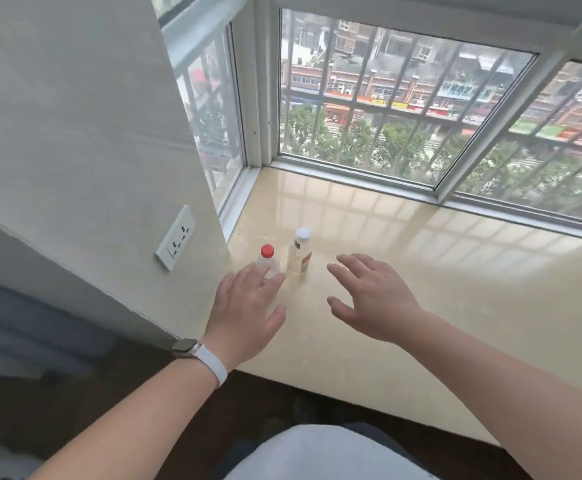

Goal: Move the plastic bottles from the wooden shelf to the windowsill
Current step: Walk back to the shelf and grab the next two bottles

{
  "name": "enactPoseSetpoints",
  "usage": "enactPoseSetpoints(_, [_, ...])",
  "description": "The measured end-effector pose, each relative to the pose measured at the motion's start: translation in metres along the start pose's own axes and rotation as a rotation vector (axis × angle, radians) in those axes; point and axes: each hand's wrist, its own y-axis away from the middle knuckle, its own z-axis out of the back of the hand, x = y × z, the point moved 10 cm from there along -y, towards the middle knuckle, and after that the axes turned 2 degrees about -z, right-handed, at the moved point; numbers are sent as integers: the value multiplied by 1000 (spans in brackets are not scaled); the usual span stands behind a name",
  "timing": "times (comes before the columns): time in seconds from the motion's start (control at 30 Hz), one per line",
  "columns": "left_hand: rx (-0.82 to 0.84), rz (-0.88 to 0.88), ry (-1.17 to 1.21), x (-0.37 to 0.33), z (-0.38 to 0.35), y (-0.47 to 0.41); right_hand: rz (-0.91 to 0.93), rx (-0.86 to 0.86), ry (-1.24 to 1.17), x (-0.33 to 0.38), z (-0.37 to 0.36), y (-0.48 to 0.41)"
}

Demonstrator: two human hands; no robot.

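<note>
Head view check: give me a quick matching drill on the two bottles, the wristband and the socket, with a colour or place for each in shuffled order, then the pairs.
Things:
1. Left bottle
2. Right bottle
3. Wristband
4. Socket

Descriptions:
A. On the wall, left of the windowsill
B. White cap, yellowish liquid inside
C. Red cap, partly behind the left hand
D. White, on the left wrist

Pairs: 1-C, 2-B, 3-D, 4-A
</note>
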Motion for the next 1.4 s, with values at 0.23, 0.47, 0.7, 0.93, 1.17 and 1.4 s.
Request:
enactPoseSetpoints(0.23, [38,-171,112,-26,-3,-7,-201,-2,-13,-9,3,59])
enactPoseSetpoints(0.47, [56,-341,205,-101,-12,-27,-400,-69,-40,-54,20,121])
enactPoseSetpoints(0.7, [92,-544,149,-214,-40,-56,-588,-139,-105,-133,20,206])
enactPoseSetpoints(0.93, [186,-850,52,-384,-76,-56,-769,-222,-149,-225,23,321])
enactPoseSetpoints(1.17, [223,-1034,12,-543,-99,-50,-930,-252,-140,-310,24,448])
enactPoseSetpoints(1.4, [223,-1249,64,-683,-121,-3,-1103,-301,-127,-357,21,572])
